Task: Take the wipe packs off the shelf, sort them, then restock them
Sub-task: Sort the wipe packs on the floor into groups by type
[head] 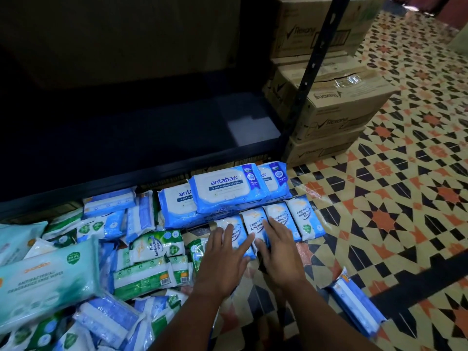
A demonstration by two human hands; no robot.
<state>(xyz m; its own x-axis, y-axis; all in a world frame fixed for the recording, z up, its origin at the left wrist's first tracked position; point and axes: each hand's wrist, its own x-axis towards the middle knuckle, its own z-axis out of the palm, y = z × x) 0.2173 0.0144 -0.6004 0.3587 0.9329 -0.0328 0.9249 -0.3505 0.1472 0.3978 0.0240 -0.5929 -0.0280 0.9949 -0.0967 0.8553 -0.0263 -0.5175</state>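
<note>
Small wipe packs (pixel 272 224): four white-and-blue packs reading "Fragrance Free Antibacterial Wipes" are lying side by side in a row on the tiled floor (pixel 405 198), edges touching, just in front of the Antabax stack.
Left hand (pixel 222 257): fingers are lying straight and spread, pressing flat on the leftmost pack of the row; gripping nothing.
Right hand (pixel 276 249): fingers are lying straight, resting on the second pack and reaching toward the third; holding nothing.
Antabax packs (pixel 225 191): larger blue packs reading "antabax 3-in-1 Antibacterial Wipes" are sitting stacked against the shelf's front edge, the top one overlapping two others.
Loose pile (pixel 101 262): mixed green-and-white packs reading "Antibacterial Wipes" and blue ones are lying jumbled at the left; a big teal pack (pixel 48 279) reading "Antibacterial Fragrance Free Wipes" is lying on top.
Single blue pack (pixel 354 307): lying apart on the floor at the right of the arms.
Shelf (pixel 126 138): its dark bottom board is showing bare; a black upright post (pixel 311 74) is marking its right corner.
Cartons (pixel 336 107): brown boxes printed "Rexona" are standing stacked beside the post.
Open room: patterned tiles are lying uncovered to the right of the row.
</note>
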